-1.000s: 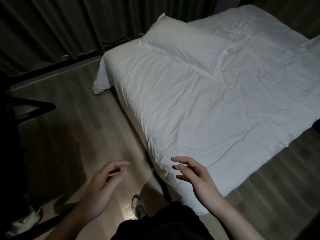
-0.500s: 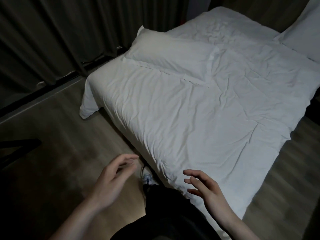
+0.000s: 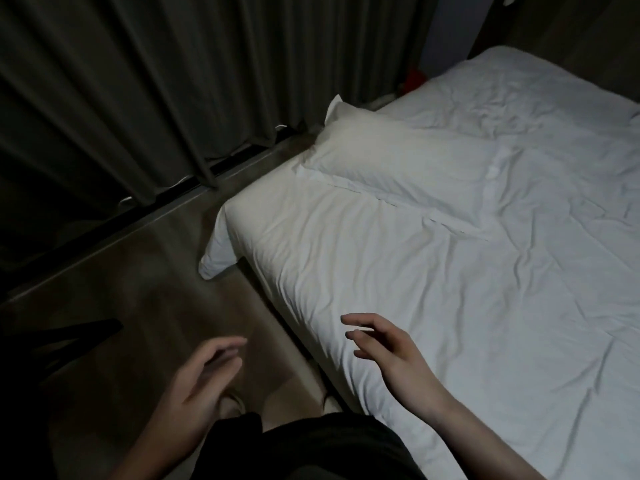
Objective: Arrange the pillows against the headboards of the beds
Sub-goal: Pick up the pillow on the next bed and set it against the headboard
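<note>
Leftmost, dark curtains (image 3: 156, 81) hang beside the wooden floor (image 3: 138, 289). Next, the left hand (image 3: 197, 393) hovers over that floor, fingers loosely spread, holding nothing. Beside it, the right hand (image 3: 391, 358) floats above the bed (image 3: 450, 323) edge, likewise spread and empty. Farther right, the white pillow (image 3: 408, 161) lies flat across the rumpled bedding near the curtains.

A bed (image 3: 433, 306) under a wrinkled white cover stands on a wooden floor (image 3: 145, 292); one white pillow (image 3: 398, 157) lies flat across it.
</note>
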Action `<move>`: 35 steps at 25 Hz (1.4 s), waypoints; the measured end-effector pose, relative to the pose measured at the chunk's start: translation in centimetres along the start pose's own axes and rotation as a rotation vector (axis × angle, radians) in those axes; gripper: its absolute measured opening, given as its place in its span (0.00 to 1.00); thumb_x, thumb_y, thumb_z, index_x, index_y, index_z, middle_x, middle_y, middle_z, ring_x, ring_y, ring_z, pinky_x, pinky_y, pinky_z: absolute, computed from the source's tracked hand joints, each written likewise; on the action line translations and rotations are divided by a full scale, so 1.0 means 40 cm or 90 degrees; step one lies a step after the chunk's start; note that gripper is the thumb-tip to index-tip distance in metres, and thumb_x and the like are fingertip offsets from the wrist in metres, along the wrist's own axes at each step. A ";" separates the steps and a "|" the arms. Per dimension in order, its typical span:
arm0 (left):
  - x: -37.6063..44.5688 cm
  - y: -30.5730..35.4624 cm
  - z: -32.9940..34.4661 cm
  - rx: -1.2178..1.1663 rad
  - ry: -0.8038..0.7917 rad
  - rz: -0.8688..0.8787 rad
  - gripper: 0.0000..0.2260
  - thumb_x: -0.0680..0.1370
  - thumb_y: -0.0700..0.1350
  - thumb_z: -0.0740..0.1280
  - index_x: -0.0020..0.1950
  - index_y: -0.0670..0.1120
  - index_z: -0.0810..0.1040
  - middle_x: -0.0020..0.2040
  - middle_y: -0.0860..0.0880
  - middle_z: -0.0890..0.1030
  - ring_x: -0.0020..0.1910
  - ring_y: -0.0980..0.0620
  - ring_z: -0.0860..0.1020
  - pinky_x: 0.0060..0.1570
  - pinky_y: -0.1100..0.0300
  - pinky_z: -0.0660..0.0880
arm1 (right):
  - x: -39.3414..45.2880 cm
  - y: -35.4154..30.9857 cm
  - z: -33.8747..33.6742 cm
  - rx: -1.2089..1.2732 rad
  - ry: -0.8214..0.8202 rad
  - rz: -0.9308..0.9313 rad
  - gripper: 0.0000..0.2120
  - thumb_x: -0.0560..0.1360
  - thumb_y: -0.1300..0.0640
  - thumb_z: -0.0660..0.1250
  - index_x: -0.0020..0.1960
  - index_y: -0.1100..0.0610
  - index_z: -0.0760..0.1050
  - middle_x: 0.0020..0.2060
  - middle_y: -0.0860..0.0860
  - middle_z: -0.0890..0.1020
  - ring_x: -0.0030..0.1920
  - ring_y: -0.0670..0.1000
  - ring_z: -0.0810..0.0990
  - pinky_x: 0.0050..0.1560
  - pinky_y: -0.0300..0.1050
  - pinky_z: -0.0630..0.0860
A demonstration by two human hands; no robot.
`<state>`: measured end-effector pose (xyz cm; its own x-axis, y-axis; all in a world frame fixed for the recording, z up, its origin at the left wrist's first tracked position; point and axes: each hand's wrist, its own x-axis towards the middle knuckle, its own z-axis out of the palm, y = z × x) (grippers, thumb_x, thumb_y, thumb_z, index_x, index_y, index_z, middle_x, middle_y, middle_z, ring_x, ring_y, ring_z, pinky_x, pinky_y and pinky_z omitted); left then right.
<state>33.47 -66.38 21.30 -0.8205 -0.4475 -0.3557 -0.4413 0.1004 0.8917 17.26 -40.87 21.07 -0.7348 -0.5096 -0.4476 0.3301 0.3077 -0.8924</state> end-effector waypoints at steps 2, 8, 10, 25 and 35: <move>0.099 -0.005 -0.067 -0.002 -0.023 -0.004 0.11 0.80 0.37 0.69 0.57 0.49 0.85 0.56 0.54 0.86 0.61 0.59 0.82 0.54 0.76 0.74 | 0.064 -0.020 0.056 0.012 0.023 0.021 0.10 0.79 0.47 0.68 0.58 0.42 0.84 0.56 0.46 0.86 0.61 0.48 0.83 0.68 0.60 0.76; 0.462 0.031 -0.320 0.042 -0.178 0.043 0.10 0.77 0.49 0.70 0.57 0.58 0.84 0.58 0.54 0.86 0.62 0.61 0.81 0.58 0.70 0.76 | 0.259 -0.084 0.320 0.071 0.132 0.089 0.09 0.82 0.54 0.68 0.58 0.45 0.85 0.55 0.49 0.86 0.58 0.47 0.84 0.69 0.59 0.76; 0.581 0.069 -0.408 0.060 -0.256 0.047 0.11 0.77 0.50 0.69 0.59 0.57 0.83 0.59 0.55 0.85 0.63 0.60 0.81 0.60 0.68 0.76 | 0.316 -0.136 0.416 0.092 0.182 0.091 0.09 0.82 0.54 0.68 0.58 0.46 0.84 0.55 0.50 0.86 0.59 0.50 0.84 0.69 0.56 0.77; 1.222 0.306 -0.601 0.142 -0.391 0.161 0.12 0.77 0.50 0.69 0.61 0.53 0.83 0.60 0.53 0.84 0.63 0.58 0.80 0.58 0.68 0.76 | 0.827 -0.429 0.554 0.182 0.338 0.037 0.10 0.83 0.55 0.67 0.57 0.42 0.85 0.55 0.57 0.85 0.59 0.54 0.84 0.64 0.58 0.80; 1.696 0.429 -0.619 0.229 -0.547 0.184 0.10 0.81 0.39 0.69 0.60 0.50 0.83 0.57 0.52 0.84 0.60 0.62 0.80 0.54 0.74 0.75 | 1.139 -0.557 0.634 0.283 0.518 0.048 0.11 0.83 0.55 0.66 0.58 0.44 0.85 0.57 0.44 0.86 0.60 0.48 0.83 0.63 0.51 0.81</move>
<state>-20.75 -117.02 19.42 -0.8371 0.4235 -0.3464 -0.1485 0.4335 0.8888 -8.55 -91.32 19.11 -0.8361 0.2718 -0.4766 0.4664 -0.1053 -0.8783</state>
